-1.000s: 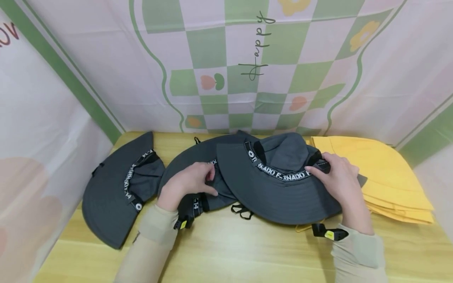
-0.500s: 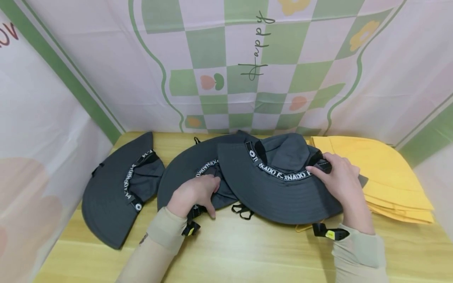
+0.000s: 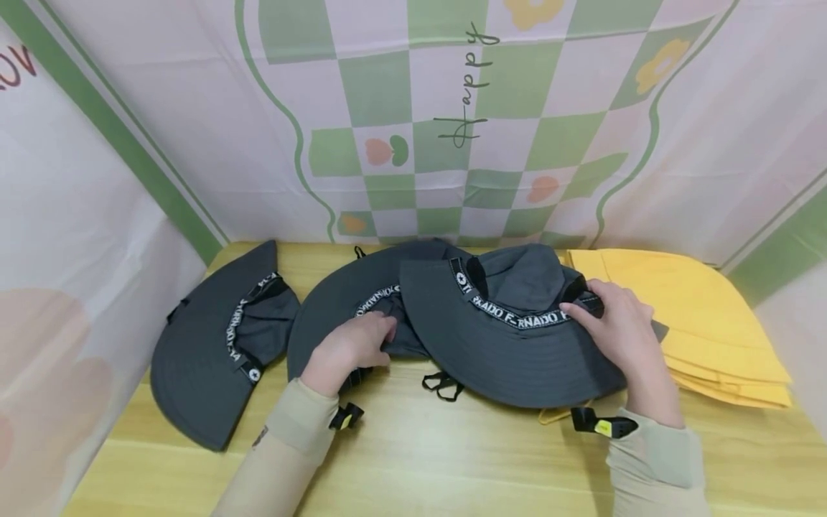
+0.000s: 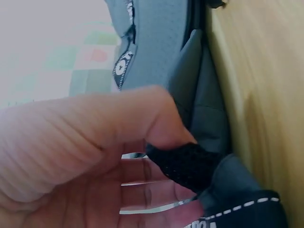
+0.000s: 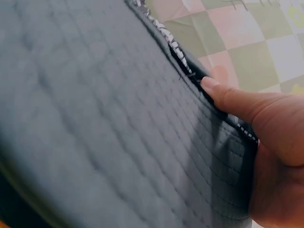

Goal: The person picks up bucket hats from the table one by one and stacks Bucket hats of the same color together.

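My left hand [image 3: 352,350] is at the crown of a dark grey bucket hat [image 3: 326,305] folded in half in the middle of the table. In the left wrist view, thumb and fingers pinch its black mesh [image 4: 190,166] beside the lettered inner band. A second dark grey bucket hat [image 3: 510,366] overlaps it on the right, brim toward me, white-lettered band showing. My right hand [image 3: 617,327] grips this hat at the right end of its band. The right wrist view shows my thumb on the band above the stitched brim [image 5: 156,133]; the other fingers are mostly hidden behind.
Another folded dark grey hat [image 3: 194,373] lies at the left of the wooden table [image 3: 452,459]. Several yellow hats [image 3: 685,294] are stacked at the right, partly under the gripped hat. A black cord loop [image 3: 442,385] lies between the middle hats. A patterned cloth [image 3: 381,86] hangs behind.
My left hand moved down and right along the middle hat, then slightly back up, its thumb drawing in. The lower edge of that hat's crown rose. My right hand stayed almost still.
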The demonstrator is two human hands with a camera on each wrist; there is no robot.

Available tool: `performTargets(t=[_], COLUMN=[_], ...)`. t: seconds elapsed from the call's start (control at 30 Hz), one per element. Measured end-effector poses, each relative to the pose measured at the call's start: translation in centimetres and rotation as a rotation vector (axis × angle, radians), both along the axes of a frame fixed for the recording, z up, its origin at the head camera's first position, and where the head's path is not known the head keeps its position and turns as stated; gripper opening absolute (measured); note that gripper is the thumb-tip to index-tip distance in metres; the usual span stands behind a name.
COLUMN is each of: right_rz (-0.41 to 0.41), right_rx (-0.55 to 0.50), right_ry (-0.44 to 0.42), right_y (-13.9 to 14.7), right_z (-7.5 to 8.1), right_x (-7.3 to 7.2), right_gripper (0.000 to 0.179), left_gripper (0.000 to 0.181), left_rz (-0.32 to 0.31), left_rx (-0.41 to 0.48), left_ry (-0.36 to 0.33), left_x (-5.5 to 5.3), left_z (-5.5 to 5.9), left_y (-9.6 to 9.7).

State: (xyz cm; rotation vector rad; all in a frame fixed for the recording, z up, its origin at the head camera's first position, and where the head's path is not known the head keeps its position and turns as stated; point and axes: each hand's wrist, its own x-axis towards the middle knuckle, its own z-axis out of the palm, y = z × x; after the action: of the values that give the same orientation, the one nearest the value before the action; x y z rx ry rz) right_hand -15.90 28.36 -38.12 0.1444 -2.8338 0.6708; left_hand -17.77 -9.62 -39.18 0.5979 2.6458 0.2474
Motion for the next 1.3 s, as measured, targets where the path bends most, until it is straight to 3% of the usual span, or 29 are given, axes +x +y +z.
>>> performTargets(t=[0.13, 0.37, 0.63, 0.87, 1.0, 1.13, 1.3], right_rz=[0.034, 0.015, -0.026, -0.029, -0.017, -0.019, -0.049], right_rx=[-0.017, -0.057, -0.092, -0.099, -0.092, -0.099, -0.127], right_ry=[0.005, -0.026, -0.012, 0.003, 0.001, -0.016, 0.026], right_y=[0.1, 1.0, 2.7, 3.1, 3.0, 3.2, 3.7], right_z=[-0.4, -0.4, -0.4, -0.2, -0.2, -0.3, -0.4], right_x=[-0.1, 0.0, 0.4, 0.6, 0.6, 0.6, 0.7], right_gripper=[0.051, 0.062, 0.053, 0.045, 0.045, 0.05, 0.04], left_gripper=[0.01, 0.027, 0.022, 0.023, 0.023, 0.023, 0.024], left_rz=[0.004, 0.057, 0.1, 0.294, 0.383, 0.481, 0.615], left_rx=[0.045, 0.099, 0.155, 0.234, 0.273, 0.323, 0.383], left_ry=[0.042, 0.154, 0.399, 0.658, 0.801, 0.891, 0.985], left_x=[0.1, 0.4, 1.0, 1.8, 1.8, 1.6, 1.6], left_z=[0.7, 2.3, 4.2, 5.7, 5.9, 6.0, 6.5], left_y=[-0.7, -1.8, -3.2, -4.6, -5.4, -5.8, -6.4])
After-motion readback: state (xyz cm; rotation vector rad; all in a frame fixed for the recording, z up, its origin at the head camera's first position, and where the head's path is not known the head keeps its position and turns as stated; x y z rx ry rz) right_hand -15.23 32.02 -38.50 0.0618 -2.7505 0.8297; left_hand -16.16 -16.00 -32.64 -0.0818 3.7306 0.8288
